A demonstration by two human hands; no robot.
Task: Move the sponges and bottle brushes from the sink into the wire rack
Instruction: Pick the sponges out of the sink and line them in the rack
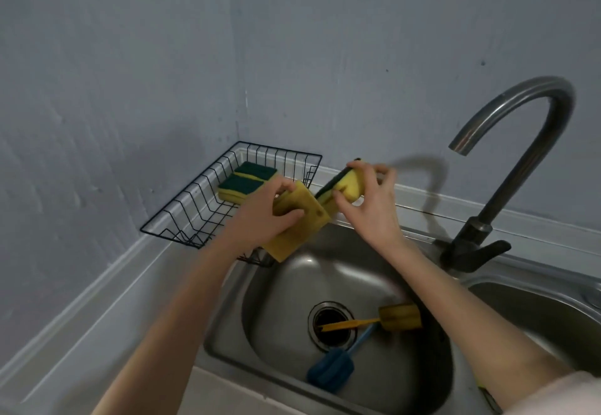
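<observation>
My left hand (pixel 260 211) grips a stack of yellow sponges (pixel 297 229) over the near right corner of the black wire rack (pixel 169 219). My right hand (pixel 367 200) holds another yellow and green sponge (pixel 344 185) just right of the rack, above the sink's back edge. Two green-topped sponges (pixel 247 182) lie in the rack's far end. In the steel sink (pixel 292 291), a yellow bottle brush (pixel 398 317) and a blue bottle brush (pixel 331 367) lie crossed beside the drain (pixel 331 326).
A curved grey faucet (pixel 507 141) rises at the right behind the sink. A second basin (pixel 536 310) lies at the far right. Blue-grey walls meet in a corner behind the rack, which sits on the white counter ledge.
</observation>
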